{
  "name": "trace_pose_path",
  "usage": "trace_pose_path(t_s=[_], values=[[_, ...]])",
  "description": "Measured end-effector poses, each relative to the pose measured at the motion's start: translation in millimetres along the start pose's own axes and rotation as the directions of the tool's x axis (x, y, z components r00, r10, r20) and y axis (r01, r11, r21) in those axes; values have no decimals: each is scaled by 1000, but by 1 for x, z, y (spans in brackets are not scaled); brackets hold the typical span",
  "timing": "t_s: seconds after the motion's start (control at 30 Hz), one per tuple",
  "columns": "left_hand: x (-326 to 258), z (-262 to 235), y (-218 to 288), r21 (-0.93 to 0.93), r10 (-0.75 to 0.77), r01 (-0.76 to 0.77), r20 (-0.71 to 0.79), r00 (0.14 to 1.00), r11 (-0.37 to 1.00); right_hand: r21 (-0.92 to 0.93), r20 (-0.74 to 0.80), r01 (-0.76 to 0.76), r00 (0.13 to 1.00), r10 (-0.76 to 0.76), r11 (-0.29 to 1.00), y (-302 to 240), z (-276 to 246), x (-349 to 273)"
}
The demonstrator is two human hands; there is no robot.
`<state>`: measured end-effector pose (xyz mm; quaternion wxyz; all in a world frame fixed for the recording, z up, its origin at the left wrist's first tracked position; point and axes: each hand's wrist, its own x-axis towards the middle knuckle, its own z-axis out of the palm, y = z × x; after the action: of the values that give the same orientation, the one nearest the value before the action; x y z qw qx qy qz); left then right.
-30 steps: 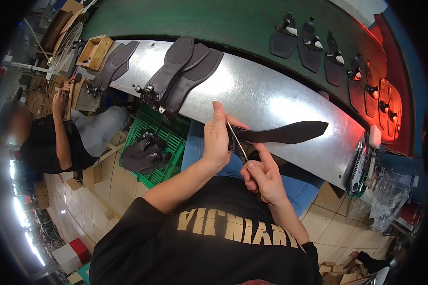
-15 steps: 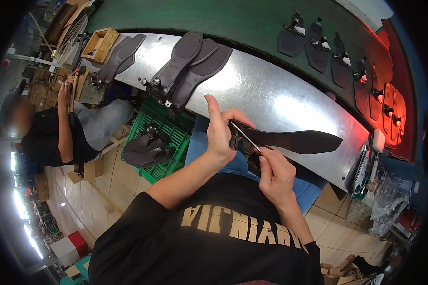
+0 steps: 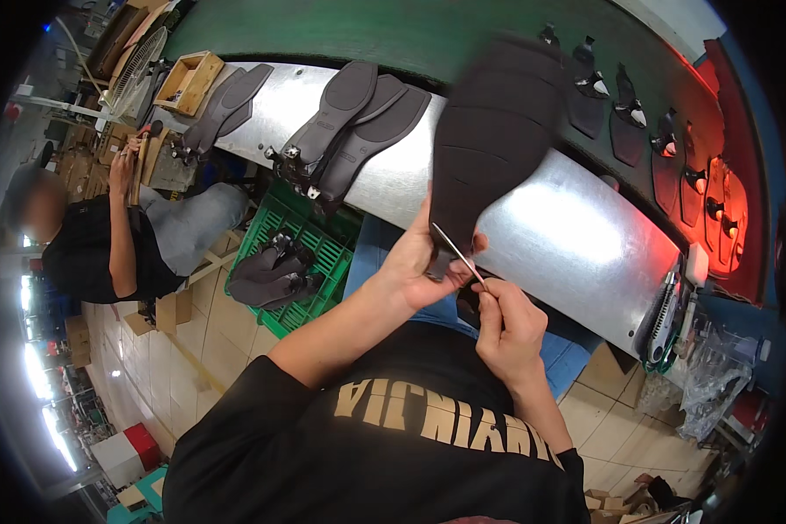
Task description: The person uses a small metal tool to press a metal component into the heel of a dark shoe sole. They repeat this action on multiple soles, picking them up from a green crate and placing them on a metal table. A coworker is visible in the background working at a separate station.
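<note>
My left hand (image 3: 417, 266) grips a dark brown shoe sole (image 3: 493, 131) by its narrow end. The wide end points up and away over the bench, its broad face turned toward me. Between thumb and curled fingers, my right hand (image 3: 508, 327) pinches a thin metal rod (image 3: 457, 251). The rod slants up to the left, its tip over the sole's narrow part beside my left fingers. I cannot make out whether that tip touches the sole. My right fingers hide the rod's lower end.
More dark soles (image 3: 358, 140) lie stacked on the shiny metal bench (image 3: 576, 218). Behind it, a green belt (image 3: 323, 31) carries a row of soles toward a red-lit opening (image 3: 725, 210). A green crate (image 3: 310, 301) holds soles at left. A seated person (image 3: 105, 236) works farther left.
The sole has swung from lying edge-on toward the right to pointing up, broad face showing. My left hand has turned with it; my right hand with the rod has barely moved.
</note>
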<state>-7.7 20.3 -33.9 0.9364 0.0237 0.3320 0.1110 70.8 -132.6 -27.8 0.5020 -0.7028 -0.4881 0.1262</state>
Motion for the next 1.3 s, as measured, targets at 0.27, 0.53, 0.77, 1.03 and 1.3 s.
trace_pose_path(t_s=[0.27,0.53,0.77,1.03,1.3], values=[[7,-11,-6,4,36,-36,-5,999,999,-47,125,-13,992,19,999,7,10,-2],[9,4,44,-181,142,-146,-33,989,973,54,164,146,974,-153,988,-7,9,-4],[-39,-22,83,105,483,-479,-21,875,872,-25,29,-184,982,184,983,13,-43,28],[-118,-3,74,836,746,-471,118,655,281,-320,-289,-301,934,210,898,61,-111,48],[31,114,116,819,336,-440,558,759,-368,-614,-451,-474,867,212,631,116,-157,29]])
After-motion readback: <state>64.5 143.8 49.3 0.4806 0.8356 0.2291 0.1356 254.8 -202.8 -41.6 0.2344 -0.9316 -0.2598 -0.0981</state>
